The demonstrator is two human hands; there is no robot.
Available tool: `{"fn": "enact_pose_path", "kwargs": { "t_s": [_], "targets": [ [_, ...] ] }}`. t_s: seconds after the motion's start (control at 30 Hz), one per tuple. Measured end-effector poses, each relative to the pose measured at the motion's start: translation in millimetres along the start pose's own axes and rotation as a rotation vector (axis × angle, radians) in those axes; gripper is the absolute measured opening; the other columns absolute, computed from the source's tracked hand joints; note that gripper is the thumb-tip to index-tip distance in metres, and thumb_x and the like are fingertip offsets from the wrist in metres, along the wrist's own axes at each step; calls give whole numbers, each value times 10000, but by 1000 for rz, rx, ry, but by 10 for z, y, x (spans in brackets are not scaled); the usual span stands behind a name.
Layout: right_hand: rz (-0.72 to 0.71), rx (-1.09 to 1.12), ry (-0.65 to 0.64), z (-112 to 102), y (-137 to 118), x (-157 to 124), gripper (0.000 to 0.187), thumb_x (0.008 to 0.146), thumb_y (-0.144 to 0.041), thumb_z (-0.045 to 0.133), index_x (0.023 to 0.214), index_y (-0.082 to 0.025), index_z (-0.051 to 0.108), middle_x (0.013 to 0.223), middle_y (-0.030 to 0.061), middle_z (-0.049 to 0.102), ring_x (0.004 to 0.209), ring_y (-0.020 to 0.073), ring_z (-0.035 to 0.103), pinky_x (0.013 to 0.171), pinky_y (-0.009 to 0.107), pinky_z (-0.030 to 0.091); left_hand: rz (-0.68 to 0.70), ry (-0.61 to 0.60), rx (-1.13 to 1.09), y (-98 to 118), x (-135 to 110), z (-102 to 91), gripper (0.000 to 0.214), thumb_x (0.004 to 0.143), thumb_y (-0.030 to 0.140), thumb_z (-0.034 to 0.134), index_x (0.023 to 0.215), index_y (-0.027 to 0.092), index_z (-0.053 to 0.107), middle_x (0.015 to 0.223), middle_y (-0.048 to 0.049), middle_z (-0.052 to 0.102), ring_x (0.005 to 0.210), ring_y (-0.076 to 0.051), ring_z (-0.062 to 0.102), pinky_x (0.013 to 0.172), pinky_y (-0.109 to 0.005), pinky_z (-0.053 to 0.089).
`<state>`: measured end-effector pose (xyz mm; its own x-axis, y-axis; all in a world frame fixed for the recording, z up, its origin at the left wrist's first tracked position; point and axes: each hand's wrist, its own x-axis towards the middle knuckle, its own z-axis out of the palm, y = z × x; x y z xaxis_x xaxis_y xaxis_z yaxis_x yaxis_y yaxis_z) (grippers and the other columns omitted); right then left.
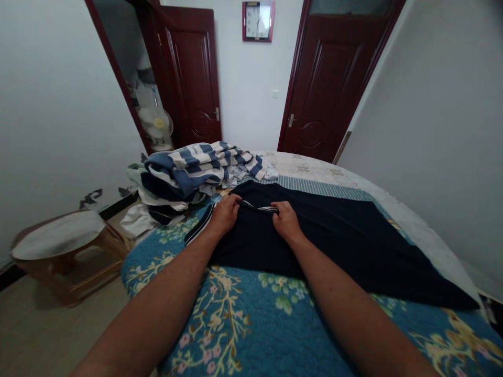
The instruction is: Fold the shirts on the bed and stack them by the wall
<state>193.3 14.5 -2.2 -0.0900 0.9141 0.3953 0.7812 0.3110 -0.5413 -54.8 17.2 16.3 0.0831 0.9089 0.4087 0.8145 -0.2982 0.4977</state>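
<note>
A dark navy garment (pixel 338 246) lies spread flat on the blue floral bedspread (pixel 251 324). My left hand (pixel 225 213) is closed on its upper edge at the left, by a white-striped trim. My right hand (pixel 286 220) is closed on the same edge a little to the right, pinching the striped collar (pixel 262 208) between the two hands. Both forearms reach over the bed from the near edge.
A pile of blue-and-white striped clothes (pixel 196 170) sits at the bed's far left corner. A wooden stool with a pale cushion (pixel 58 238) stands on the floor at left. Two dark red doors (pixel 326 84), a wall clock (pixel 258 21) and a fan (pixel 157 123) are behind.
</note>
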Motion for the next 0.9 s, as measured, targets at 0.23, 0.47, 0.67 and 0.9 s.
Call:
{"fn": "enact_pose_path", "kwargs": {
  "t_s": [0.23,0.47,0.67,0.9],
  "targets": [
    [94,-226,-123,-1,-67,-22,441,1005,-182,518,1437,-168,607,1304,150,657,1226,258,640,1088,365,476,-151,-226,256,-5,-43,-89,532,988,418,610,1478,222,544,1192,-139,762,1177,-331,699,996,-433,520],
    [143,-276,-161,-94,-126,-44,449,1050,-311,529,1492,-234,539,1326,120,673,1174,269,676,1008,375,507,-83,-116,164,55,-12,-151,372,1046,332,446,1375,243,596,1281,-106,751,1173,-276,706,1017,-372,509],
    [107,-251,-135,-138,-100,-46,416,1055,-274,499,1465,-259,570,1336,82,645,1129,208,671,970,311,505,-44,-97,130,-36,95,-78,402,1029,421,430,1335,239,617,1197,-100,759,1078,-282,720,981,-375,525],
    [145,-288,-71,-155,-121,-68,269,1070,-306,508,1304,-210,600,1183,21,701,1021,153,677,888,248,475,-119,-190,67,-231,160,-18,589,903,577,604,1388,248,664,1128,-108,770,1045,-315,730,901,-396,571]
  ]
}}
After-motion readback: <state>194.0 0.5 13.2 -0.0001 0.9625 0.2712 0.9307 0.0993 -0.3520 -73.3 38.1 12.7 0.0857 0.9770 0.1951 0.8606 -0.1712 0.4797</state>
